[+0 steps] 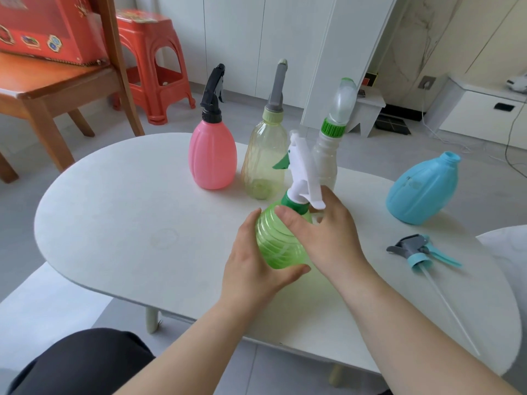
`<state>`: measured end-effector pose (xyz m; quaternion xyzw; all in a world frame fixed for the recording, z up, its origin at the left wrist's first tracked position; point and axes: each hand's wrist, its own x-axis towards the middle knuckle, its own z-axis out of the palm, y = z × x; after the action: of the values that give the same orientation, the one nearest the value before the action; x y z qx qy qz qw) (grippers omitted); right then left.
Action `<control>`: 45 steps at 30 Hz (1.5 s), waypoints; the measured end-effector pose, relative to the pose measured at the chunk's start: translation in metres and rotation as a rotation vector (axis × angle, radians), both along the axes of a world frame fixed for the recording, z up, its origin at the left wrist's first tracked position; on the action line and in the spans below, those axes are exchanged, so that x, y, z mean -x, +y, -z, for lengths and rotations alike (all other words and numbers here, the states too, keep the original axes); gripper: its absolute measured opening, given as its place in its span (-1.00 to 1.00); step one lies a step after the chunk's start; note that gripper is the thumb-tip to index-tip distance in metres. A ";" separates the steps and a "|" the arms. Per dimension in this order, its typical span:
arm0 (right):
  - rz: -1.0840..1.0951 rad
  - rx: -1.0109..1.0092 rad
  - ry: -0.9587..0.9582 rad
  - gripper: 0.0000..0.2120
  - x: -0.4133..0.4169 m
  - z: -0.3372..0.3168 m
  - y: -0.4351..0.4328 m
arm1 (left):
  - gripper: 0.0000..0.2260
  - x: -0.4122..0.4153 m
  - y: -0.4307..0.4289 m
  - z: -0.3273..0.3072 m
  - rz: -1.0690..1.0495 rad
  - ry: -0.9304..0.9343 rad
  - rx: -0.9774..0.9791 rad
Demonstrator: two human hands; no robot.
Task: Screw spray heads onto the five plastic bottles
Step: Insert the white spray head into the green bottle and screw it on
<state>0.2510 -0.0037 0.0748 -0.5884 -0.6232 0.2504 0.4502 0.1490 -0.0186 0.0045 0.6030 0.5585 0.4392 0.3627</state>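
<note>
My left hand [251, 263] grips the body of a green bottle [278, 243] held tilted above the white table [128, 223]. My right hand [325, 232] wraps the bottle's shoulder just below the green collar of its white spray head [302, 172]. Behind stand a pink bottle [212, 155] with a black head, a yellowish clear bottle [265, 161] with a grey head, and a white bottle [326, 155] with a green-collared clear head. A blue bottle [425, 189] stands at the right with its neck bare. A grey and blue spray head [419, 250] with a long tube lies on the table near it.
A wooden chair [57, 89] carrying a red box and a red plastic stool [154, 64] stand beyond the table's left end. White cabinets line the back wall. A second white surface [507, 246] adjoins the table on the right.
</note>
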 end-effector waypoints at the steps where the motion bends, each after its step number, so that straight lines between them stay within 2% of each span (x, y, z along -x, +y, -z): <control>1: 0.001 -0.015 0.003 -0.79 -0.001 0.000 -0.002 | -0.08 0.000 0.000 0.000 0.008 0.013 -0.005; 7: -0.002 -0.028 -0.060 -0.82 -0.006 -0.002 0.001 | -0.06 0.007 -0.002 -0.002 0.136 0.091 -0.058; 12: 0.062 -0.069 -0.093 -0.85 -0.037 -0.025 0.003 | -0.10 0.011 0.002 0.002 0.119 0.164 -0.045; 14: 0.106 -0.063 -0.114 -0.89 -0.058 -0.040 0.007 | -0.20 0.008 0.004 0.005 0.135 0.284 -0.082; 16: 0.183 -0.064 -0.150 -0.89 -0.081 -0.053 0.013 | -0.34 0.006 0.006 0.010 0.156 0.487 -0.106; 18: 0.268 -0.083 -0.168 -0.82 -0.101 -0.058 0.022 | -0.46 0.003 0.006 0.015 0.183 0.663 -0.132; 20: 0.333 -0.090 -0.154 -0.74 -0.114 -0.055 0.032 | -0.55 0.001 0.006 0.018 0.206 0.727 -0.173; 27: 0.392 0.009 -0.079 -0.69 -0.121 -0.031 0.070 | -0.59 -0.001 0.009 0.023 0.176 0.753 -0.199; 40: 0.392 0.072 -0.097 -0.62 -0.125 -0.013 0.093 | -0.61 -0.002 0.009 0.023 0.156 0.758 -0.185; 45: 0.339 0.108 -0.031 -0.44 -0.131 -0.012 0.089 | -0.62 -0.003 0.012 0.022 0.153 0.756 -0.179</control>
<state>0.3817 0.0852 0.0867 -0.7121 -0.5076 0.1952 0.4441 0.1520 -0.0069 -0.0175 0.7914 0.5655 0.2049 0.1092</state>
